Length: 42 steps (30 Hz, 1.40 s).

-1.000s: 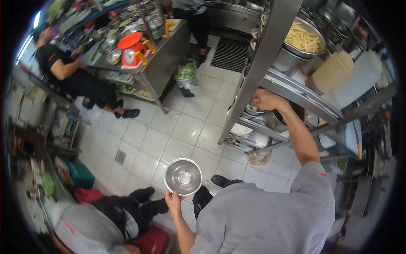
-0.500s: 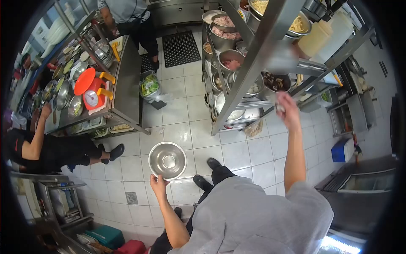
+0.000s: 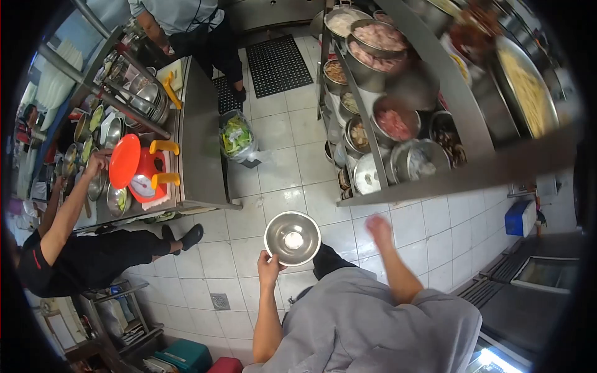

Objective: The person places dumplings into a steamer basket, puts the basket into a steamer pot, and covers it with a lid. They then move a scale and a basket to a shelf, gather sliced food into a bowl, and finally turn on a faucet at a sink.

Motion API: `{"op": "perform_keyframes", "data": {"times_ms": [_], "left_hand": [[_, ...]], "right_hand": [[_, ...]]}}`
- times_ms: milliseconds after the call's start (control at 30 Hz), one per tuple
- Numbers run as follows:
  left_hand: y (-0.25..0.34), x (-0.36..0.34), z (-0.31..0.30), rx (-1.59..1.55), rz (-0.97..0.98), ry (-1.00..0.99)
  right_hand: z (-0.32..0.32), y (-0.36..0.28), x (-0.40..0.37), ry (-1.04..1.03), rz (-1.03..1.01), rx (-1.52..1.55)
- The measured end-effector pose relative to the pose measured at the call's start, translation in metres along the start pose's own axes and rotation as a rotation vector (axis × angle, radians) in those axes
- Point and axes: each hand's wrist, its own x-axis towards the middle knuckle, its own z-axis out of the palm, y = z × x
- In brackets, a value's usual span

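My left hand (image 3: 268,268) grips the rim of a steel mixing bowl (image 3: 278,247), thumb over the edge, and keeps it above the tiled floor. A bright round patch shows at the bowl's bottom. My right hand (image 3: 380,231) is smeared by motion, a short way right of the bowl and just below the shelf rack (image 3: 429,194) in view; whether it holds anything I cannot tell. Beyond it on the rack are a pot of pinkish-red meat (image 3: 396,123), a steel pot with pale contents (image 3: 423,163) and a pot of dark pieces (image 3: 449,144).
A red scale (image 3: 142,180) stands on the left counter among metal bowls. One person (image 3: 93,248) reaches across that counter; another person (image 3: 193,31) stands farther back. A bin of green scraps (image 3: 236,138) and a black mat (image 3: 278,65) are on the floor.
My right hand has come away from the pot of dark pieces on the rack, down and left towards the bowl. The rack now looms closer, and the bowl sits farther right in view.
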Motion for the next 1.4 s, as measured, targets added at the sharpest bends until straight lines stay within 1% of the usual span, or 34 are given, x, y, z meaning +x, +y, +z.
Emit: {"op": "perform_keyframes", "data": {"times_ms": [33, 67, 133, 167, 200, 233, 267, 333, 400, 433, 467, 500, 533, 600, 633, 667, 733, 767, 800, 867, 900, 933, 1000, 1033, 1067, 1133, 1167, 1200, 1267, 1333, 1367, 1400], "left_hand": [[0.007, 0.013, 0.006, 0.0, -0.049, 0.0], [0.016, 0.031, 0.014, 0.001, -0.09, -0.003], [0.022, 0.074, 0.038, 0.022, -0.002, -0.018], [0.016, 0.103, 0.045, 0.15, 0.049, -0.037], [0.026, 0.123, 0.059, 0.157, 0.1, -0.078], [0.042, 0.14, 0.072, 0.122, 0.057, -0.107], [0.056, 0.158, 0.082, 0.142, 0.045, -0.127], [0.093, 0.188, 0.097, 0.2, 0.061, -0.209], [0.118, 0.22, 0.105, 0.237, 0.071, -0.267], [0.13, 0.234, 0.108, 0.208, 0.075, -0.302], [0.137, 0.253, 0.112, 0.176, 0.076, -0.337], [0.135, 0.278, 0.112, 0.199, 0.024, -0.357], [0.131, 0.297, 0.109, 0.21, 0.012, -0.382], [0.135, 0.348, 0.12, 0.215, 0.029, -0.435], [0.137, 0.368, 0.119, 0.229, -0.009, -0.448], [0.14, 0.387, 0.119, 0.237, -0.016, -0.474], [0.144, 0.428, 0.12, 0.195, -0.065, -0.488], [0.14, 0.449, 0.119, 0.225, -0.091, -0.488], [0.147, 0.465, 0.121, 0.238, -0.11, -0.503], [0.157, 0.486, 0.129, 0.289, -0.084, -0.496], [0.16, 0.493, 0.137, 0.207, -0.064, -0.5], [0.166, 0.499, 0.145, 0.211, -0.077, -0.515], [0.188, 0.507, 0.163, 0.226, -0.043, -0.566], [0.19, 0.514, 0.17, 0.27, -0.041, -0.593], [0.196, 0.516, 0.18, 0.275, -0.054, -0.605], [0.212, 0.518, 0.211, 0.289, 0.048, -0.63], [0.218, 0.517, 0.225, 0.29, 0.055, -0.65], [0.222, 0.516, 0.238, 0.291, 0.062, -0.668], [0.23, 0.513, 0.26, 0.315, 0.036, -0.691], [0.233, 0.513, 0.268, 0.346, 0.012, -0.713], [0.233, 0.513, 0.268, 0.31, 0.045, -0.745], [0.233, 0.513, 0.269, 0.273, 0.08, -0.78]], "right_hand": [[0.041, -0.009, -0.036, -0.033, 0.111, -0.152], [0.084, -0.016, -0.053, -0.069, 0.216, -0.298], [0.148, -0.011, -0.024, -0.137, -0.015, -0.373], [0.178, -0.017, 0.001, -0.133, -0.159, -0.346], [0.206, -0.027, 0.029, -0.124, -0.299, -0.322], [0.235, -0.046, 0.054, -0.106, -0.432, -0.34], [0.251, -0.055, 0.096, -0.075, -0.489, -0.333], [0.28, -0.096, 0.148, 0.124, -0.514, -0.467], [0.271, -0.106, 0.236, 0.325, -0.782, -0.64], [0.268, -0.117, 0.273, 0.35, -0.787, -0.632], [0.264, -0.129, 0.309, 0.456, -0.831, -0.808], [0.261, -0.135, 0.331, 0.564, -0.853, -0.994], [0.257, -0.136, 0.35, 0.593, -0.841, -0.999], [0.26, -0.158, 0.402, 0.655, -0.825, -1.263], [0.255, -0.162, 0.425, 0.716, -0.773, -1.414], [0.257, -0.165, 0.434, 0.744, -0.76, -1.418], [0.281, -0.186, 0.435, 0.499, -0.632, -1.623], [0.304, -0.186, 0.425, 0.646, -0.584, -1.79], [0.302, -0.185, 0.434, 0.658, -0.554, -1.795], [0.288, -0.19, 0.441, 0.428, -0.35, -1.619], [0.278, -0.185, 0.443, 0.416, -0.526, -1.573], [0.266, -0.184, 0.439, 0.431, -0.51, -1.579], [0.289, -0.198, 0.396, 0.558, -0.511, -1.07], [0.284, -0.198, 0.385, 0.516, -0.409, -0.774], [0.278, -0.197, 0.37, 0.531, -0.399, -0.777], [0.275, -0.196, 0.345, 0.19, -0.408, -0.251], [0.288, -0.193, 0.328, 0.195, -0.404, -0.25], [0.315, -0.195, 0.307, 0.183, -0.365, -0.21], [0.349, -0.207, 0.288, 0.168, -0.317, -0.165], [0.361, -0.214, 0.284, 0.228, -0.275, -0.267], [0.338, -0.211, 0.308, 0.354, -0.304, -0.468], [0.319, -0.208, 0.334, 0.443, -0.299, -0.92]]}}
